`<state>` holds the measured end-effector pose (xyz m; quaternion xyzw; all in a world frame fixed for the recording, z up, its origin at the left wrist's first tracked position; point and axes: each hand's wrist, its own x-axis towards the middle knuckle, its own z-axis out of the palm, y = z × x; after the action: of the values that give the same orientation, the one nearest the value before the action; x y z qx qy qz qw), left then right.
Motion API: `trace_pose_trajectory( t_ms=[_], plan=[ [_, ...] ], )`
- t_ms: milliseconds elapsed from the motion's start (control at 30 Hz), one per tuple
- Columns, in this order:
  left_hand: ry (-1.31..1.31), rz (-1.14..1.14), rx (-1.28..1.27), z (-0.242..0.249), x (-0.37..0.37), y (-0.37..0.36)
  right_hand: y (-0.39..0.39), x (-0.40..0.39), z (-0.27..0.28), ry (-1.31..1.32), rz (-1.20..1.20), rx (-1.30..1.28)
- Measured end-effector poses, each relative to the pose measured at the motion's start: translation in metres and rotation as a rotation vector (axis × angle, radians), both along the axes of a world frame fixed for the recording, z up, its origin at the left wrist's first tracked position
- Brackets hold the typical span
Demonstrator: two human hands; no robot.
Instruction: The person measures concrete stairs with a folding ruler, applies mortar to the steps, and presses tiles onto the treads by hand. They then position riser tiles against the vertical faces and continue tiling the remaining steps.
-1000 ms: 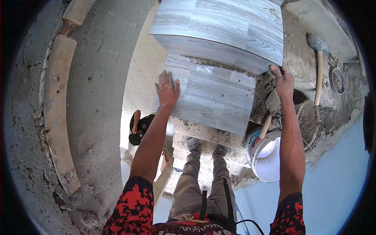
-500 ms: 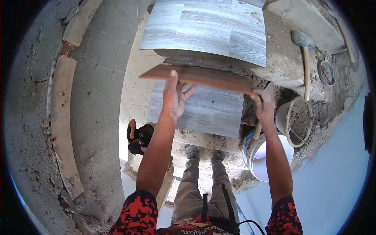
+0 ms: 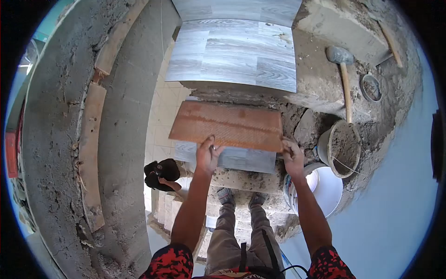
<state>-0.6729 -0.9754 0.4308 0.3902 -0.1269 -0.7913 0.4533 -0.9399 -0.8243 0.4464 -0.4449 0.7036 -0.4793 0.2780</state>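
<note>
A rectangular tile [image 3: 227, 123] is held between my two hands, its ridged reddish-brown back facing me with a darker band across it. My left hand [image 3: 207, 156] grips the near edge, left of the middle, with the thumb on the back face. At the near right corner, my right hand [image 3: 292, 156] has its fingers closed on the tile. Beneath it, a grey wood-look tile [image 3: 253, 160] on the lower step is partly hidden. Beyond lies a larger surface of grey wood-look tiles [image 3: 232, 56] on the step above.
A mallet [image 3: 341, 56] lies to the right near a small round container [image 3: 371, 87]. Below are a bucket of mortar [image 3: 344, 148] and a white bucket [image 3: 327, 193]. Wooden boards [image 3: 90, 144] run along the concrete wall at left. Another person [image 3: 162, 174] is lower down at left.
The tile has tipped from nearly edge-on so that its back shows, and it has come closer to me. Both hands have moved down with it, still gripping.
</note>
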Motion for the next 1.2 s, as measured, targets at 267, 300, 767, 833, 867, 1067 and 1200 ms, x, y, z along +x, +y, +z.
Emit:
trace_pose_trajectory(
  t_ms=[267,300,767,833,867,1067,1200],
  plan=[
    [0.116,-0.085,0.049,0.028,0.031,0.088,0.063,0.021,0.038,-1.016,-0.374,0.062],
    [0.135,-0.104,0.047,0.035,0.031,0.100,0.070,0.020,0.040,-1.163,-0.337,0.137],
    [0.210,-0.164,0.004,0.123,0.028,0.140,0.052,-0.178,0.112,0.456,-0.349,0.070],
    [0.209,-0.209,0.014,0.122,0.036,0.144,0.014,-0.208,0.112,0.761,-0.338,0.112],
    [0.205,-0.189,-0.002,0.126,0.033,0.146,-0.004,-0.215,0.112,0.871,-0.331,0.137],
    [0.097,-0.110,-0.005,0.143,0.035,0.169,-0.068,-0.231,0.091,0.590,-0.354,0.640],
    [0.044,-0.100,-0.036,0.146,0.031,0.171,-0.064,-0.236,0.138,0.422,-0.341,0.570]
  ],
)
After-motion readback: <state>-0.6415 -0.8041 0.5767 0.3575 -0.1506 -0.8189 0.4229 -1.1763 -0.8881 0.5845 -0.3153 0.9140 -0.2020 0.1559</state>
